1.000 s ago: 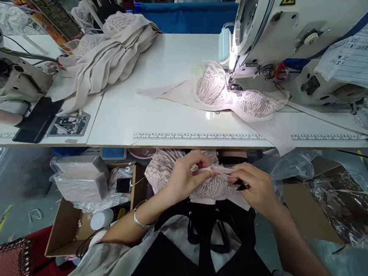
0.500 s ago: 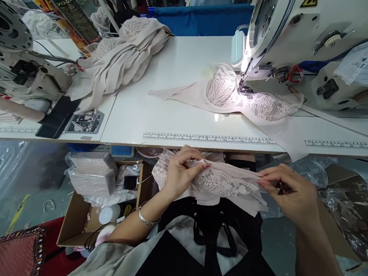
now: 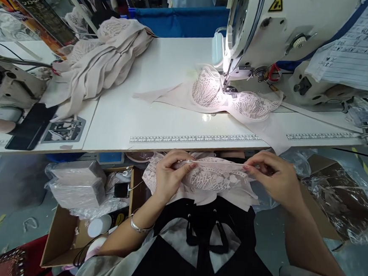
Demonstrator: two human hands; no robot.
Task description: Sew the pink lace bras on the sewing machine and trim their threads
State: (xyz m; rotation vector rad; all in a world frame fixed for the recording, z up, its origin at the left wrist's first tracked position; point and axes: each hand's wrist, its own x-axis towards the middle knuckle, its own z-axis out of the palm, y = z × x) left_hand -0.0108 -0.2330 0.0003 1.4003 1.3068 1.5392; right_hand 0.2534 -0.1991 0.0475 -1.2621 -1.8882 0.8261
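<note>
Over my lap, just below the table edge, is a pale pink lace bra piece [image 3: 217, 179] with plain fabric flaps hanging at its lower side. My left hand [image 3: 172, 173] pinches its top edge between thumb and fingers. At the other end my right hand [image 3: 273, 177] pinches the same edge, which is drawn into a straight line between both hands. Another pale pink lace bra [image 3: 247, 104] lies on the table, its middle under the needle of the lit sewing machine [image 3: 229, 84]; one wing hangs over the table's front edge.
A heap of similar pink pieces [image 3: 104, 59] lies at the left of the white table [image 3: 172, 124], near a black phone-like slab [image 3: 32, 126]. Below stand a cardboard box [image 3: 57, 234] with wrapped packs and, at right, another box [image 3: 322, 166] with clear plastic. Handwritten paper [image 3: 359, 49] hangs upper right.
The view has shifted, so the table things appear farther left. My right hand has come in closer to my left, and the held edge now shows as a narrow straight strip.
</note>
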